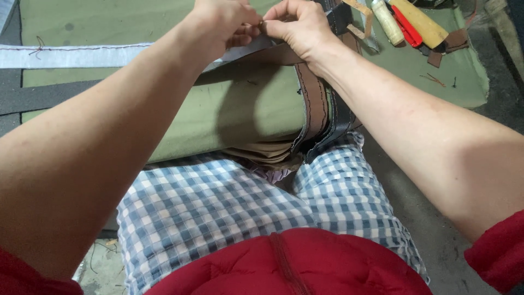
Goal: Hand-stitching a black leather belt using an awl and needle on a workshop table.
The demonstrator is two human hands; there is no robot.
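My left hand (221, 22) and right hand (297, 24) pinch the brown strap (311, 101) together, probably a needle between; green cloth (245, 109) lies just beneath the pinch.

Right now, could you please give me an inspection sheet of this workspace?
Surface: green cloth draped over the work area, hanging to the lap.
Job's things: brown stitched strap over a black strip; pale band running left.
Clutter: cream spool, red tool, yellow handle, brown scraps.
Fingers: left hand and right hand pinch together at the strap's far end.
Cables: nothing seen.
Surroundings: grey floor, checked trousers.
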